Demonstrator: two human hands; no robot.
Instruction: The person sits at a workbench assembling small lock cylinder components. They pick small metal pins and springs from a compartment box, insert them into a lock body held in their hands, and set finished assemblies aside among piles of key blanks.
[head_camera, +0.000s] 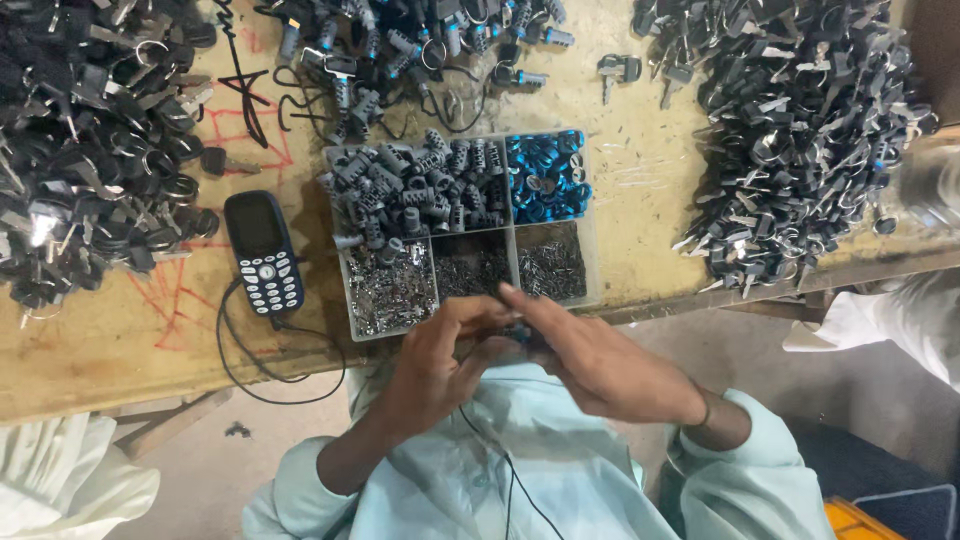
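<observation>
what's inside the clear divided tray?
The tray holds grey ribbed cylinders, blue rings, and three lots of small metal bits in front. The hands cover its near edge; anything underneath stays hidden.

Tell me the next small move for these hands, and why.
Probably reach the right hand forward into the parts tray for another small metal piece. Both hands, the left hand too, are closed together on a small dark part just at the tray's near edge, so the compartments are close.

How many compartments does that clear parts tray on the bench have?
5 in the tray: grey cylinders top left, blue rings top right, and three with small metal bits along the front. Both hands hide the front edge.
</observation>
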